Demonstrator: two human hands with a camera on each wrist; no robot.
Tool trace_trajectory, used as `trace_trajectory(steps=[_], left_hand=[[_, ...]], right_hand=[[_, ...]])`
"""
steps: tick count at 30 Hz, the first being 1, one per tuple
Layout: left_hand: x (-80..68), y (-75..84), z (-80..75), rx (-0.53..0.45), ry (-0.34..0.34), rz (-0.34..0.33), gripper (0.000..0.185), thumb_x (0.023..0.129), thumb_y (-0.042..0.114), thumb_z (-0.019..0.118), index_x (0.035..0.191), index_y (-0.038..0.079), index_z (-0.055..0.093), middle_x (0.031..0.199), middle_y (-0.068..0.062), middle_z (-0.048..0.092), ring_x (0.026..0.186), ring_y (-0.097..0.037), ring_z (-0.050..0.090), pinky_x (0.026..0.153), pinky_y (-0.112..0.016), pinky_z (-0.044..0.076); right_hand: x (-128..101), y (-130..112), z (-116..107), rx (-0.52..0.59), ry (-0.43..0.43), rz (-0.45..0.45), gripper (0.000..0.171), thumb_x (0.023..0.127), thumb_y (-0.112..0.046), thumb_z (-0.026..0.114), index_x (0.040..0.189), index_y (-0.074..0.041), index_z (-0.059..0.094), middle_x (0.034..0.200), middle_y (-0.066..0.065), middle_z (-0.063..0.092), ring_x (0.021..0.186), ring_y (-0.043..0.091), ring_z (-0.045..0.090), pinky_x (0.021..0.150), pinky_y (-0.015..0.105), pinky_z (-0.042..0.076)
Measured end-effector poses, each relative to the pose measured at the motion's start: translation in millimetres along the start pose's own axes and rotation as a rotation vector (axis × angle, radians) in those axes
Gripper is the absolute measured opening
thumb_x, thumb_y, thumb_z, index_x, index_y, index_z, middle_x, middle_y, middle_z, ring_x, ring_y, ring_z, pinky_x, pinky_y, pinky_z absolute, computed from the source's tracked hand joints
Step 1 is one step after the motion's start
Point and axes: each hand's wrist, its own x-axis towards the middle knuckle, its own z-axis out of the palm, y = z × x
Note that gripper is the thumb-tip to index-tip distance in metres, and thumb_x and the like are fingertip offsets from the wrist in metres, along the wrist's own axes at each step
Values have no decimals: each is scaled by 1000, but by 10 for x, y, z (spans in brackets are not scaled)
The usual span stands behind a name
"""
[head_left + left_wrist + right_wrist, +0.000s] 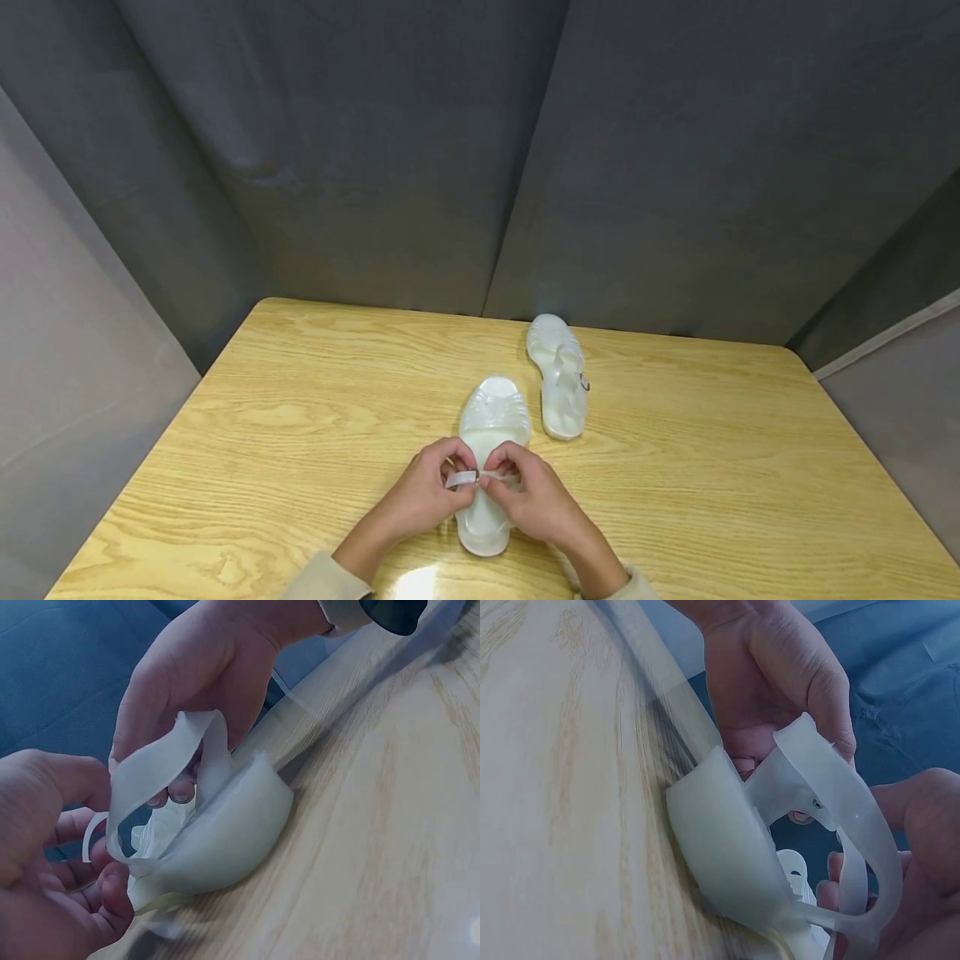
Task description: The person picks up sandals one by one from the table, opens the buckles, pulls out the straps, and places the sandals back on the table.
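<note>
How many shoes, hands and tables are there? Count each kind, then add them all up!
Shoes: 2 (near shoe, far shoe)
Hands: 2 (left hand, right hand)
Tables: 1 (wooden table)
Total: 5

A white strapped plastic sandal (562, 398) lies near the wooden worktop's (300, 392) back edge. Its twin (493, 435) lies front-left of it.

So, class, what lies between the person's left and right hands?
Between the left hand and right hand are the strap and small buckle of the nearer sandal, as the head view shows.
</note>
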Motion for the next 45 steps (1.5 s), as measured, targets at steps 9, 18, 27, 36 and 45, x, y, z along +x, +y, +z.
trace_trajectory(steps=[9,18,27,36,45], left_hand=[[-13,5,-20,-24,-6,-12,18,79,4,68,93,7,56,88,-7,55,65,-9,48,55,-19,42],[-15,28,-54,-72,-10,-15,18,82,11,69,92,6,54,89,-7,54,68,-10,49,58,-19,44],[5,9,-62,-63,-10,-7,17,83,7,67,91,4,53,86,-6,52,67,-9,51,57,-18,45],[19,-19,-78,-101,-7,-9,16,83,4,64,92,2,52,86,-6,51,66,-9,52,56,-17,45],[20,-27,-77,-124,-6,-28,15,82,2,63,93,1,52,86,-6,51,68,-11,53,58,-17,46]], right_hand=[[-7,3,29,-54,45,20,14,85,-22,69,84,-15,56,74,-5,52,64,8,44,55,23,37],[6,12,44,-73,99,55,24,82,-29,72,76,-15,54,71,-6,50,64,8,44,54,22,35],[18,27,56,-88,131,87,31,80,-34,74,75,-13,51,69,-4,45,63,9,43,52,21,34],[27,26,72,-159,189,71,36,79,-37,74,74,-11,49,72,0,46,66,11,41,55,22,35],[23,21,83,-202,219,78,40,79,-41,73,73,-11,48,71,0,45,64,11,41,54,22,36]])
